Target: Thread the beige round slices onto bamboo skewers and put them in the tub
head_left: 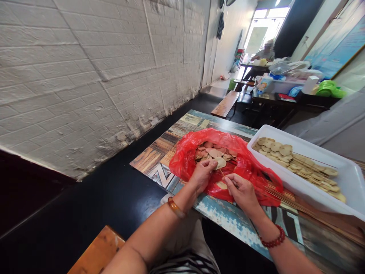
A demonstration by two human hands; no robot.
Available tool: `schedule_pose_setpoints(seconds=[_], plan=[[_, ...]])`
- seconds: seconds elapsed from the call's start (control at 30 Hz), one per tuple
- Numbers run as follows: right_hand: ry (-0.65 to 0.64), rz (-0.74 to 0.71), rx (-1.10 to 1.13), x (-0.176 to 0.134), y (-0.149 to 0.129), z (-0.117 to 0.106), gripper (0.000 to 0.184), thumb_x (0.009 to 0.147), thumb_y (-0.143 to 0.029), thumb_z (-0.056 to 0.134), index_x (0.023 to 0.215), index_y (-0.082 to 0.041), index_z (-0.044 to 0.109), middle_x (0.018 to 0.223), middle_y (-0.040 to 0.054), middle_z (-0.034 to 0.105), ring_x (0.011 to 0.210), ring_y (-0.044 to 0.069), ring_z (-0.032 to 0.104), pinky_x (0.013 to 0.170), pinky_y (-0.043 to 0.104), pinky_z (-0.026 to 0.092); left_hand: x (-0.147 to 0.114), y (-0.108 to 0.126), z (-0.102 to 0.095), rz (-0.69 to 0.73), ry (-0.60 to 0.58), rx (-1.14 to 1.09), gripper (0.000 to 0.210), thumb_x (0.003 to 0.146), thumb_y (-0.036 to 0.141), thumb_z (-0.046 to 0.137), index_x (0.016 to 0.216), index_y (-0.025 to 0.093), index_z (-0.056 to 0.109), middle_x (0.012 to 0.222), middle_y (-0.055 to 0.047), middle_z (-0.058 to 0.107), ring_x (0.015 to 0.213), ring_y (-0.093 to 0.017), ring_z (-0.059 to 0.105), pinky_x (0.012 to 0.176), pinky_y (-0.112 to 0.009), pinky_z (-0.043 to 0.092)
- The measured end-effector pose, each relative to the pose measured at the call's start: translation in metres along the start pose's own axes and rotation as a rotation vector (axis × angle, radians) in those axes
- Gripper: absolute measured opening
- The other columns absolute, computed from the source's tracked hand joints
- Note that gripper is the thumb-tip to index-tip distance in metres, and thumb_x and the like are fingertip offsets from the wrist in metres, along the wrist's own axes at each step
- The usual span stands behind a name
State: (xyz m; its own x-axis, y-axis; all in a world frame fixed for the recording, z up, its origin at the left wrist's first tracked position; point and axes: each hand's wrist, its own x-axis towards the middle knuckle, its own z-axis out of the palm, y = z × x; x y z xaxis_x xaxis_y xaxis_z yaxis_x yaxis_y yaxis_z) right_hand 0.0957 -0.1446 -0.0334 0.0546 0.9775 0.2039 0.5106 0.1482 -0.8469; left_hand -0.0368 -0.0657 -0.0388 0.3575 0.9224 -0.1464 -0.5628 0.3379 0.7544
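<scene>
My left hand [203, 174] pinches a pale round potato-like slice [220, 163] over an open red plastic bag [182, 152]. Just to its right, my right hand [241, 190] is closed on a thin wooden skewer [221, 173], whose tip is at or near the slice; whether it pierces it I cannot tell. A heap of loose slices [209, 145] fills the bag. One slice [221, 185] lies on the bag's near side below my hands. Bare skewers [288, 199] lie on the table right of the bag.
A white tray [310, 146] at the right holds skewered slices [308, 169]. The patterned table [225, 213] stands beside a white brick-patterned wall [114, 76]. A wooden stool [95, 251] is at lower left, a bench [226, 104] ahead. Beyond, a person [264, 53] sits near a cluttered table [270, 98].
</scene>
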Motion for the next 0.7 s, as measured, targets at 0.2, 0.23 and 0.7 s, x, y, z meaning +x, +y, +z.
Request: schedule_pose_setpoints(seconds=[0.2, 0.23, 0.7], plan=[[0.049, -0.03, -0.059, -0.0013, 0.0014, 0.0015, 0.026, 0.089, -0.037, 0.047, 0.077, -0.019, 0.061, 0.057, -0.0026, 0.053, 0.051, 0.012, 0.049, 0.049, 0.023, 0.036, -0.0019, -0.0026, -0.0013, 0.007, -0.017, 0.11, 0.033, 0.058, 0.041, 0.079, 0.066, 0.011, 0.068, 0.063, -0.001, 0.06, 0.057, -0.007, 0.047, 0.058, -0.021, 0.034], [0.056, -0.033, -0.064, -0.0011, 0.0012, 0.0015, 0.027, 0.089, -0.038, 0.047, 0.077, -0.019, 0.061, 0.057, -0.0024, 0.054, 0.051, 0.012, 0.05, 0.049, 0.023, 0.037, -0.0023, -0.0029, -0.0014, 0.005, -0.024, 0.124, 0.033, 0.058, 0.042, 0.079, 0.064, 0.011, 0.067, 0.06, 0.0, 0.058, 0.056, -0.007, 0.046, 0.057, -0.021, 0.033], [0.079, 0.007, -0.054, 0.0019, 0.0017, 0.0006, 0.03, 0.09, -0.041, 0.046, 0.069, -0.02, 0.056, 0.048, -0.0051, 0.049, 0.043, 0.011, 0.047, 0.046, 0.022, 0.037, -0.0087, -0.0072, 0.0047, -0.03, -0.114, 0.204, 0.031, 0.06, 0.041, 0.077, 0.066, 0.012, 0.068, 0.063, -0.001, 0.06, 0.057, -0.008, 0.048, 0.059, -0.022, 0.036]])
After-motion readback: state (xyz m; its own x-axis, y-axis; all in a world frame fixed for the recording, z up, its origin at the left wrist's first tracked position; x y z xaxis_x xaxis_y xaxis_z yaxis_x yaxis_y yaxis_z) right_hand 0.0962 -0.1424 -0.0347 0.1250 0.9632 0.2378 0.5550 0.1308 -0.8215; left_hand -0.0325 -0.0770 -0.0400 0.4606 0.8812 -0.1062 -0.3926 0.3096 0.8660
